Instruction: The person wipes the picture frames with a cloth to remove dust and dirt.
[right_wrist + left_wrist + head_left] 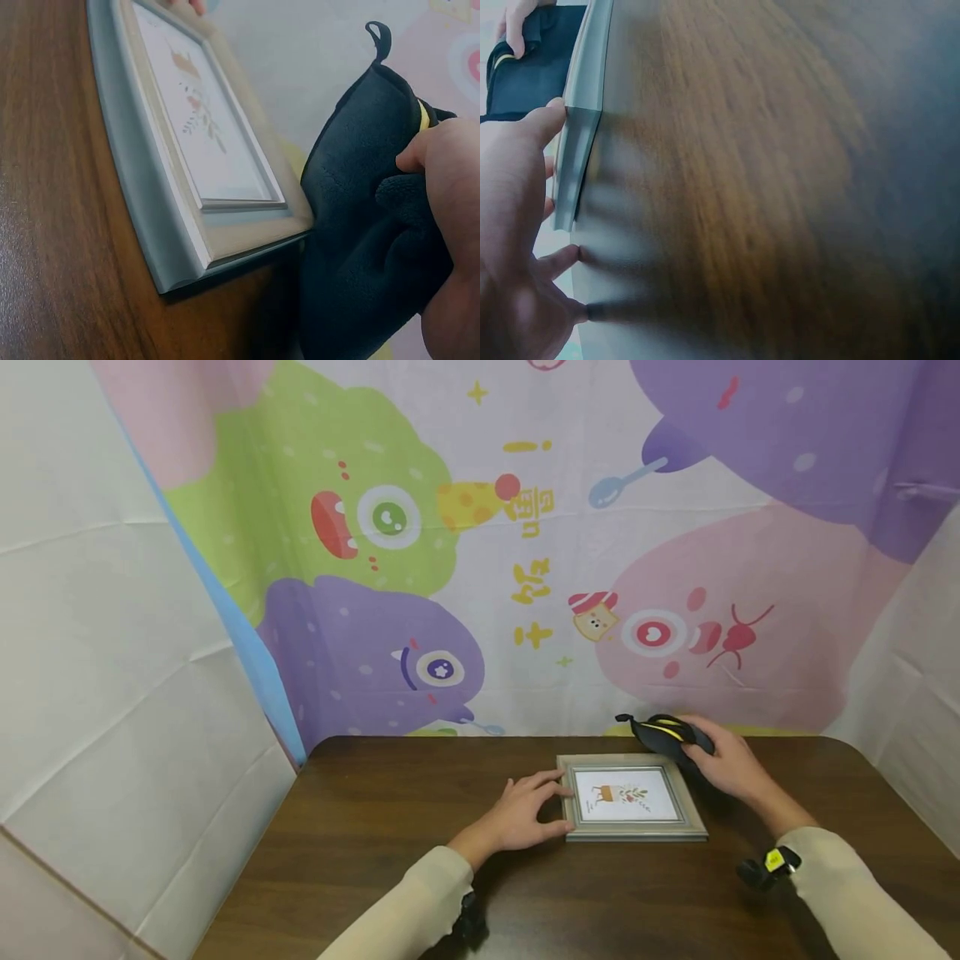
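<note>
A picture frame with a plant-and-deer print lies flat on the dark wooden table. At its left side is my left hand, fingers spread, with thumb and fingertips touching the border. In the left wrist view, the thumb meets the frame's side, and two fingertips reach the table beyond it. My right hand grips a dark cleaning cloth with a yellow edge and a small loop, at the frame's far right corner. The right wrist view shows the cloth bunched beneath the fingers, against that corner.
The brown tabletop extends around the frame to rounded far corners. Behind it hangs a curtain with cartoon monsters, close to the table's back edge. White panels stand at the left, and another pale sheet at the right.
</note>
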### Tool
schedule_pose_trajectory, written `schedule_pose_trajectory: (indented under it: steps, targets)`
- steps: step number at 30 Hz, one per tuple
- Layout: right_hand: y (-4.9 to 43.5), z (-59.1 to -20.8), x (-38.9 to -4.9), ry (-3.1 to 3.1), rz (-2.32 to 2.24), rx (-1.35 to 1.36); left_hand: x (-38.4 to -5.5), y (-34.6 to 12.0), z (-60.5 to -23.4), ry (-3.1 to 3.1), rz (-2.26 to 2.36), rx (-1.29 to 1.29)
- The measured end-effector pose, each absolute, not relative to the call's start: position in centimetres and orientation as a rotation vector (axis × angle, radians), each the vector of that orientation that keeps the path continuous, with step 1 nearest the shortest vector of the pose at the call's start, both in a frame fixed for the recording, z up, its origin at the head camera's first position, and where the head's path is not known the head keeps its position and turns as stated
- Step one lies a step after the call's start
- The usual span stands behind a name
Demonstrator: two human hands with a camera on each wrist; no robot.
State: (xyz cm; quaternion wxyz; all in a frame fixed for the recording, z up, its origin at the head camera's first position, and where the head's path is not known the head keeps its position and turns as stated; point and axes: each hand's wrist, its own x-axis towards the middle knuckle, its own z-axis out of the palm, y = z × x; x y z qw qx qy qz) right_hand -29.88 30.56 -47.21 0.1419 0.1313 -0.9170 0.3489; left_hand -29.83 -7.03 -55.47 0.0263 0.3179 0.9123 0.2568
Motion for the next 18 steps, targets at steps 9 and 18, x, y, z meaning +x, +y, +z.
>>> schedule_pose_trajectory:
  steps: [9,18]
  targets:
    - [29.7,-47.5,-30.0,-2.727,1.001,0.432,-28.8,-7.1,-53.8,2.795,0.83,0.985]
    - [28.6,-47.4,-29.9,-2.929,0.925,0.492,-27.1,-6.8,-51.2,2.807,0.735,0.92]
